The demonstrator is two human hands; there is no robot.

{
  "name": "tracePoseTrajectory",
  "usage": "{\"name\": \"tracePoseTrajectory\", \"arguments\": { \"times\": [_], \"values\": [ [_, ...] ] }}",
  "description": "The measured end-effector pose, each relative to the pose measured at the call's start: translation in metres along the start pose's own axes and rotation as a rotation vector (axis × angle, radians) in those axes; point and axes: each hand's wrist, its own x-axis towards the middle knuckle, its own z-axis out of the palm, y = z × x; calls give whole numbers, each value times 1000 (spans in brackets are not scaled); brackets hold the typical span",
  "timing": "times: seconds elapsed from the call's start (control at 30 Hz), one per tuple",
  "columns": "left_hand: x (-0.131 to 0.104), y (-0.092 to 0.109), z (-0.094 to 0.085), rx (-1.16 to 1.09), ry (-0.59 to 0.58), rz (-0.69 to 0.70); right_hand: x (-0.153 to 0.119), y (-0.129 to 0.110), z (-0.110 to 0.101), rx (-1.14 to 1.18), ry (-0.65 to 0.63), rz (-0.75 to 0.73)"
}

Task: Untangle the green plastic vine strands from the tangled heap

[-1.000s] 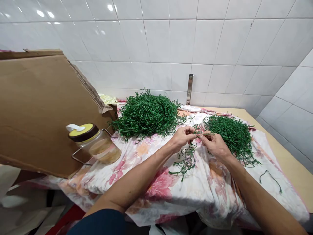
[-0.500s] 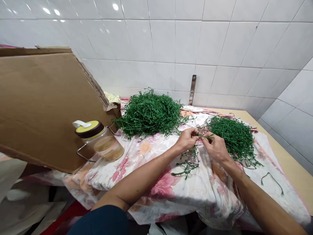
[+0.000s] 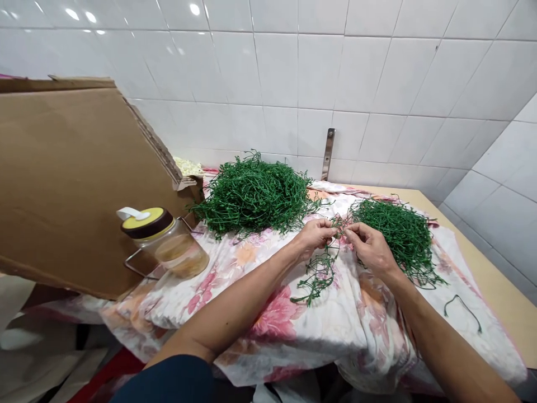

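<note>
My left hand [image 3: 315, 236] and my right hand [image 3: 372, 250] meet over the cloth, fingertips close together. Each is closed in a pinch on thin green stems [image 3: 339, 226], which look like artificial plant stems with small knobbed ends; exactly how the fingers hold them is too small to make out. Just below hangs or lies a small loose cluster of stems [image 3: 318, 277]. To the left rises a large tangled heap of green stems [image 3: 255, 196]. A smaller pile [image 3: 394, 235] lies beyond my right hand, partly behind it.
A flowered cloth [image 3: 243, 296] covers the table [image 3: 495, 274]. At left stand a big cardboard box [image 3: 75, 184] and a jar with a yellow lid [image 3: 178, 252] in a wire holder. One stray stem [image 3: 464, 305] lies at right. A metal bracket [image 3: 328, 154] is on the tiled wall.
My fingertips have shifted slightly, and the right hand's fingers have drawn a little lower on the stems. The whole view has slid slightly left; the piles look the same.
</note>
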Motion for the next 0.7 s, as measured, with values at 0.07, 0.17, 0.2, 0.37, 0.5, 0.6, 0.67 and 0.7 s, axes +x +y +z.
{"name": "tracePoseTrajectory", "arguments": {
  "times": [0.07, 0.17, 0.2, 0.37, 0.5, 0.6, 0.67, 0.7],
  "values": [
    [0, 0, 1, 11, -19, -6, 0, -1, -1, 13, 3, -5],
    [-1, 0, 1, 14, -50, -26, 0, -1, -1, 6, 38, -17],
    [-1, 0, 1, 14, -54, -35, 1, 0, -2, 1, 50, -22],
    [-4, 4, 2, 30, -48, -60, 0, -1, -2, -18, 57, -37],
    [-6, 6, 3, 83, -32, -39, 0, -3, -4, -20, 53, -49],
    [-6, 4, 2, 139, -47, 11, 0, -1, -6, -34, 25, -51],
    [-6, 2, 2, 199, -60, 62, 1, 3, -7, -48, -16, -55],
    [-5, 0, 2, 231, -67, 87, 1, 5, -7, -56, -35, -56]
  ]
}}
